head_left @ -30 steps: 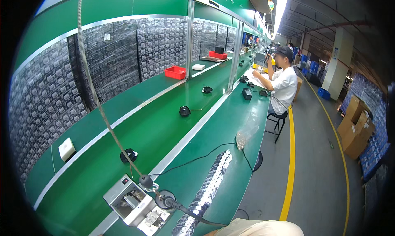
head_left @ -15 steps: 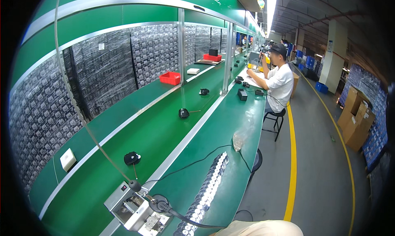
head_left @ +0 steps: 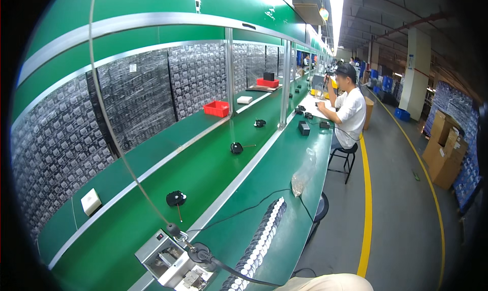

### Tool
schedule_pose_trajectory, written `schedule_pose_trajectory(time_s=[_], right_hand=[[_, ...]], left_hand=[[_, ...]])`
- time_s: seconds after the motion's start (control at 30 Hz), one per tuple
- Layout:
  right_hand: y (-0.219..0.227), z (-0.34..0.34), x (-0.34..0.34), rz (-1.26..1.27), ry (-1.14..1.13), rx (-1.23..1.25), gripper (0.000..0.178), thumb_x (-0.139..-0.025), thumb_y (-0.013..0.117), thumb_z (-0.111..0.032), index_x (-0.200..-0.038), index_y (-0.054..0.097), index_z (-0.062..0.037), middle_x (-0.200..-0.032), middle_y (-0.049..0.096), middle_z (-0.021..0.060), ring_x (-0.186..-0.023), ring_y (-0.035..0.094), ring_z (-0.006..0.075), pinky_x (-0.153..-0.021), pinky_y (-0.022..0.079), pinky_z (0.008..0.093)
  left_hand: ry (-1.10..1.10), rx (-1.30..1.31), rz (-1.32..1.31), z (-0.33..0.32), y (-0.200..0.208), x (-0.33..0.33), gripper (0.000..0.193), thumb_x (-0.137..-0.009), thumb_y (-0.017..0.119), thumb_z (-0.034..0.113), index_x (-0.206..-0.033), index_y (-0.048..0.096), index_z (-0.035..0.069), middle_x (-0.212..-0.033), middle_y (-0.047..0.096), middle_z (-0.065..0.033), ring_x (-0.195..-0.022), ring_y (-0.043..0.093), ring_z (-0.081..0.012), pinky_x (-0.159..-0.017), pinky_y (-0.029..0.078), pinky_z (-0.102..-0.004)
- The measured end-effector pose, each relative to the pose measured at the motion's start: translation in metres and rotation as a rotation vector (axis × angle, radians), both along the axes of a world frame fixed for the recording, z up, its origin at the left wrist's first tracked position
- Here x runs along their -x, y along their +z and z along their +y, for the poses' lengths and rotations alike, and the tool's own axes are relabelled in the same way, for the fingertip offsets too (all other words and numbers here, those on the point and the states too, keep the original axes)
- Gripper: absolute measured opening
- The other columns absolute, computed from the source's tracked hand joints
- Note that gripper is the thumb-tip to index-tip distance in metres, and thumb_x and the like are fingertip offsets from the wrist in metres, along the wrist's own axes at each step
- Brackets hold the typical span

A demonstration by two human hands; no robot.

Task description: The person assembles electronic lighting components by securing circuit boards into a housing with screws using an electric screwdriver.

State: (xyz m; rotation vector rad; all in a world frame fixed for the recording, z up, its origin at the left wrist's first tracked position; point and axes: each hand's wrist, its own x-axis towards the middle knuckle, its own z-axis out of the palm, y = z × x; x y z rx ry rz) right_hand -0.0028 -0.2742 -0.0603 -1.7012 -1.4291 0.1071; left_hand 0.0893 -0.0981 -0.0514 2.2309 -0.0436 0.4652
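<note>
On a green bench (head_left: pixel 269 169), a row of discs (head_left: pixel 260 243), grey floor (head_left: pixel 335 215) alongside, hands unseen, open or gripping unclear

Red bin (head_left: pixel 215 111) beside metal post (head_left: pixel 229 77) — cardboard boxes (head_left: pixel 445 164) and blue crate (head_left: pixel 402 116) farther right

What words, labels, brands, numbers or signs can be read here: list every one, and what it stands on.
None can be read reliably.
White marks on the upper green panel: too small.
White label on the wrapped stacks: too blurred.
Small sign on the pale column: too small.
Metal machine: no legible text.
</note>
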Motion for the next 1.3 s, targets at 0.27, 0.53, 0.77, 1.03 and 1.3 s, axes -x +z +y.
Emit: schedule_pose_trajectory(time_s=[0.27,0.53,0.77,1.03,1.3], right_hand=[[-0.007,-0.03,-0.056,0.002,-0.068,0.05,0.029,-0.085,0.057,-0.038,-0.096,0.06,-0.0115,-0.105,0.053,0.0078,-0.107,0.044,0.0258,-0.086,0.039,0.05],[-0.012,-0.051,-0.086,-0.12,-0.304,-0.028,0.022,-0.085,0.055,-0.03,-0.09,0.057,-0.0092,-0.098,0.051,0.0085,-0.099,0.046,0.0268,-0.081,0.039,0.0462],[-0.006,-0.07,-0.112,-0.213,-0.454,-0.101,0.017,-0.086,0.053,-0.024,-0.086,0.054,-0.0072,-0.092,0.05,0.0091,-0.092,0.048,0.0276,-0.076,0.04,0.0428],[0.001,-0.004,-0.001,-0.051,-0.241,-0.089,0.012,-0.088,0.05,-0.016,-0.085,0.054,-0.0053,-0.088,0.05,0.0094,-0.084,0.051,0.0271,-0.074,0.04,0.0384],[0.017,-0.016,-0.003,-0.012,-0.238,-0.116,0.009,-0.088,0.053,-0.014,-0.087,0.058,-0.0072,-0.085,0.054,0.0074,-0.083,0.053,0.0275,-0.072,0.041,0.0398]], left_hand=[[0.05,-0.105,-0.03,0.002,-0.021,-0.011,0.023,-0.079,0.059,0.0,-0.102,0.064,-0.002,-0.084,0.064,-0.0106,-0.074,0.058,-0.0183,-0.068,0.049,-0.0292],[0.013,-0.07,-0.031,0.002,-0.015,-0.009,0.023,-0.078,0.06,0.0,-0.1,0.065,-0.001,-0.085,0.066,-0.0124,-0.075,0.06,-0.0168,-0.069,0.049,-0.0294],[0.041,-0.094,-0.051,-0.003,-0.01,0.008,0.021,-0.077,0.06,0.0,-0.097,0.067,-0.001,-0.084,0.067,-0.0123,-0.077,0.061,-0.0186,-0.072,0.05,-0.0313],[0.133,-0.006,-0.147,-0.032,0.005,-0.006,0.021,-0.065,0.054,-0.01,-0.08,0.065,0.0,-0.068,0.055,-0.0098,-0.06,0.049,-0.0166,-0.057,0.041,-0.0284],[0.146,-0.017,-0.124,-0.044,0.006,-0.003,0.021,-0.067,0.058,-0.004,-0.084,0.068,0.004,-0.075,0.062,-0.0101,-0.065,0.059,-0.0209,-0.06,0.048,-0.0307]])
